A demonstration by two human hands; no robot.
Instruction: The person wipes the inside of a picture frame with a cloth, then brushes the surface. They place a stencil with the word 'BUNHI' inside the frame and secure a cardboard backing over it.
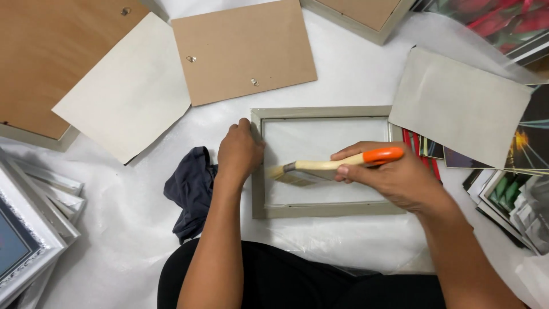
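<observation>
Head view looks down at white sheeting. Left hand presses the frame's left edge. Right hand has a closed grip on a brush over the glass. Boards, prints and a cloth lie around.

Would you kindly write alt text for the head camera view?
A right hand sweeps a paintbrush across the glass of a grey picture frame, which the left hand steadies. Backing boards and a dark cloth lie nearby.
</observation>
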